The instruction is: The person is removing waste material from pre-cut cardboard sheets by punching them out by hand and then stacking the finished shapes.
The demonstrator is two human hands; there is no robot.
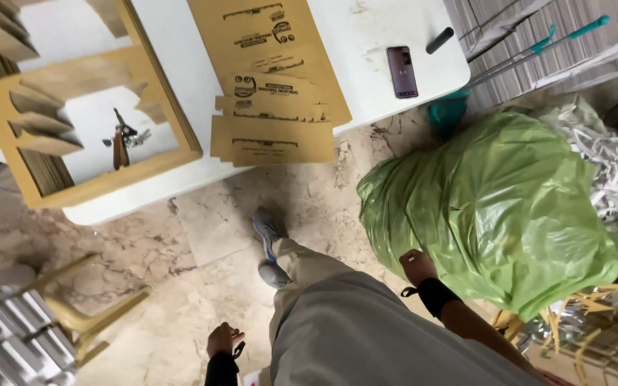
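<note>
Green bag (495, 207) at right hand (418, 266)

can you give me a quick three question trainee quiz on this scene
1. True or false: the right hand touches the big green plastic bag.
2. Where does the dark smartphone lie? A) on the white table B) on the floor C) on the bag
3. Fill in: the stacked flat brown cardboard sheets overhang the table's ____ edge.

Key: 1 true; 2 A; 3 near (the edge closest to the person)
</note>
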